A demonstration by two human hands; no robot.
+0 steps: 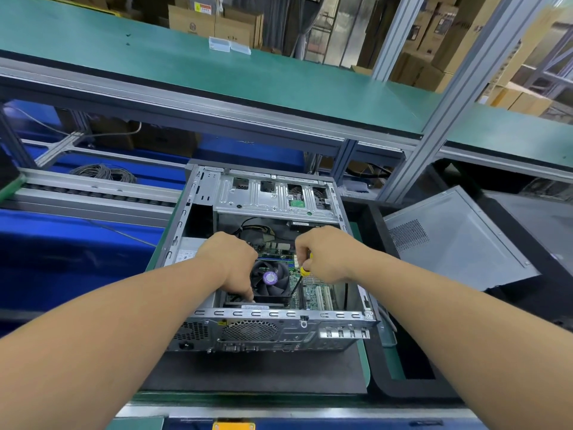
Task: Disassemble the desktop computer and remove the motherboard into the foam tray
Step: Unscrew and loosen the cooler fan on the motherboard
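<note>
Blue bins (77,243) off the counter's left edge, well apart from the work. Open case (266,305) lying on its side mid-counter, rear panel at the near edge, drive cage (273,193) at the far end. Left hand (231,265) down inside, fingers curled at the fan's (270,279) left side, probably steadying the cooler; exact grip hidden. Motherboard (313,293) flat on the case floor, not yet out. Right hand (325,254) closed round a yellow-handled screwdriver (302,276), shaft slanting down to the fan's near right corner, likely at a cooler screw. Little room there: case walls on both sides, cage rim beyond. Lifting straight up looks the only free way. Removed side panel (459,240) leaning right of the case. Foam tray not identifiable.
</note>
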